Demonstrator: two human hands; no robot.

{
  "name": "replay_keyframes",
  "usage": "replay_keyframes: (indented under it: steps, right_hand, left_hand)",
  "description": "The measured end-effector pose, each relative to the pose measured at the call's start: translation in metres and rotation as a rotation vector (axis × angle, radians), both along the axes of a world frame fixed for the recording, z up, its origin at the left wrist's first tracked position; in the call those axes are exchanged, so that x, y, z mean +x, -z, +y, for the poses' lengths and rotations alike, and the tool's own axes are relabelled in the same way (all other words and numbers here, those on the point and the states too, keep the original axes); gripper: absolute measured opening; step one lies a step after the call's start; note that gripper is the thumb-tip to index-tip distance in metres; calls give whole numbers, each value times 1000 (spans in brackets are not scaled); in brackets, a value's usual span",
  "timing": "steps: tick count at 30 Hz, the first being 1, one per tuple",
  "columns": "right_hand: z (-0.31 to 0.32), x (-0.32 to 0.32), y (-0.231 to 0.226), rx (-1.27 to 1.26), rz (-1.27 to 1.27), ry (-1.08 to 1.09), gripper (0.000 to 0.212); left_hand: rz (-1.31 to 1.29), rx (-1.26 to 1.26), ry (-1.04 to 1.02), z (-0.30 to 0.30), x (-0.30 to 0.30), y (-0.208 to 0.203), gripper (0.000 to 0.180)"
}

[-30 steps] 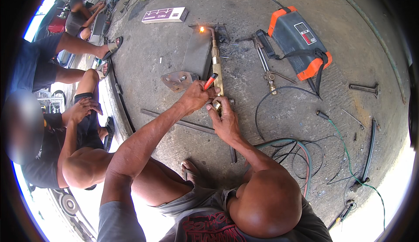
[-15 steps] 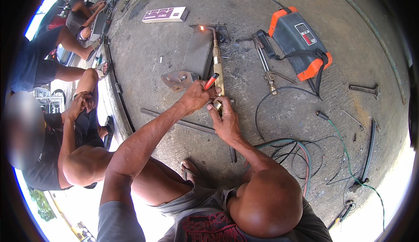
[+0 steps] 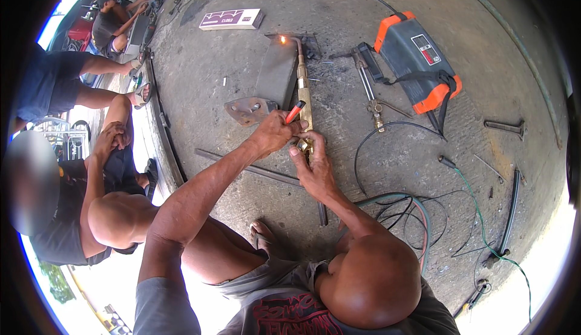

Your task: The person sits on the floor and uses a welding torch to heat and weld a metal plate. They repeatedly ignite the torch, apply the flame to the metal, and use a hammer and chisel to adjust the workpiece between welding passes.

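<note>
A brass gas torch (image 3: 304, 96) lies lengthwise ahead of me, its bent copper tip pointing left with a small orange flame (image 3: 282, 40). The flame burns over the far end of a grey metal plate (image 3: 278, 72). My left hand (image 3: 277, 134) is closed beside the torch body, holding a slim red lighter (image 3: 295, 112) with a black end; its fingertips touch the torch. Close below, my right hand (image 3: 316, 169) grips the valve end of the torch, thumb and fingers around the brass fittings. The fingers partly hide the valves. A rusty bracket (image 3: 248, 111) with holes lies left of the torch.
On the concrete lie a white and purple box (image 3: 231, 19), a cutting torch (image 3: 369, 93), an orange and grey welding machine (image 3: 417, 60), a wrench (image 3: 504, 126), coiled hoses (image 3: 423, 214) and a long metal bar (image 3: 248, 169). Other people sit at the left, one close by (image 3: 112, 153).
The view has shifted very slightly. The flame looks a little brighter. Both hands stay in almost the same place on and beside the torch.
</note>
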State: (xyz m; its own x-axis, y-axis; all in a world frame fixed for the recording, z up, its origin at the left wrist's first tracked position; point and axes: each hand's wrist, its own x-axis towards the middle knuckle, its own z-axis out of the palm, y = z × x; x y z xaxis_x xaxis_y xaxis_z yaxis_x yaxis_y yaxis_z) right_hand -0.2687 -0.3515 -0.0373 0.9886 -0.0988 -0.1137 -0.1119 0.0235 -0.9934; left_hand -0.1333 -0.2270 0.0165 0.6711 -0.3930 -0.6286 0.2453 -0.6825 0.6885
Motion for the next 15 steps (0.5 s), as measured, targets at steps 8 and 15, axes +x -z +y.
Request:
replay_keyframes:
  steps: [8, 15]
  right_hand:
    - [1, -3, 14, 122, 69, -40, 50]
    - [1, -3, 15, 133, 54, -48, 46]
  left_hand:
    - [6, 0, 5, 1, 1, 0, 38]
    - [-4, 17, 15, -2, 1, -3, 38]
